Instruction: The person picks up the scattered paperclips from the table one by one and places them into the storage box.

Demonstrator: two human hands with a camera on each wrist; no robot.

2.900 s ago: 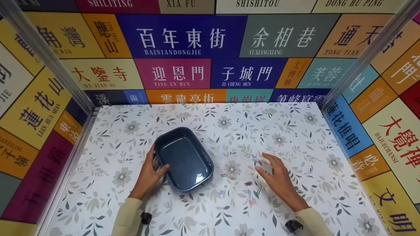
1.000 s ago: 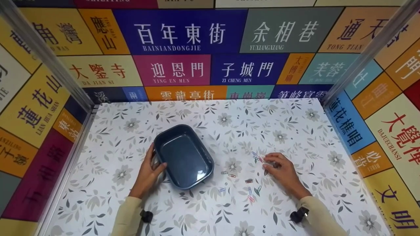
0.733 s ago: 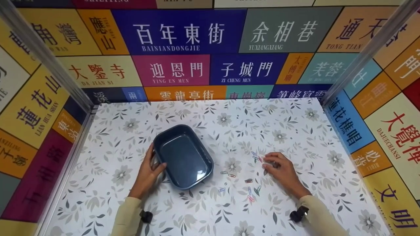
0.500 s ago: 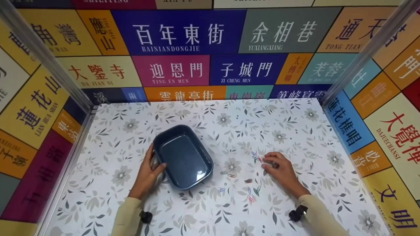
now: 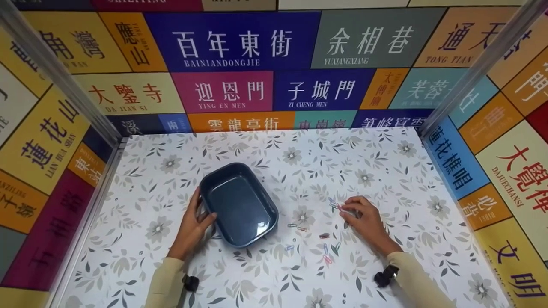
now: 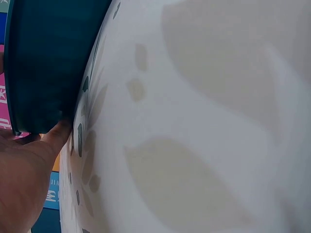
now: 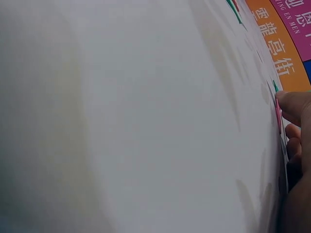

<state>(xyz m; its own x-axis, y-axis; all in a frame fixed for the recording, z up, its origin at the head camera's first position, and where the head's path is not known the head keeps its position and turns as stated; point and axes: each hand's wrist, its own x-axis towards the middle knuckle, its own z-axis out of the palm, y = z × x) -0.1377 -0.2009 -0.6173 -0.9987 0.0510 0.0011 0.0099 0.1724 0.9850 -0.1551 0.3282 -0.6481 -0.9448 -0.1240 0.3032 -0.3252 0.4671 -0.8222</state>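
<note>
A dark blue rectangular dish (image 5: 242, 205) stands at an angle on the flowered tabletop. My left hand (image 5: 192, 233) grips its near left side, thumb at the rim and fingers along the outer wall. In the left wrist view that hand (image 6: 24, 179) reaches up to the dish wall (image 6: 53, 63). To the right, my right hand (image 5: 368, 220) is low over the table, thumb and index finger pinching a pink paper clip (image 5: 338, 206). The right wrist view shows the thumb of the hand (image 7: 299, 109) on the pink clip (image 7: 278, 116). Blue clips (image 5: 332, 200) lie just beyond.
Between dish and right hand lie more paper clips, among them an orange-red clip (image 5: 302, 229), a dark red clip (image 5: 324, 236), a green clip (image 5: 336, 247) and a pink clip (image 5: 327, 259). Panels with large lettering (image 5: 231, 42) wall the table's back and sides.
My right hand has drawn its spread thumb and fingers together beside the clips, then edged left until the fingertips meet the pink clip. The left hand keeps its grip on the dish.
</note>
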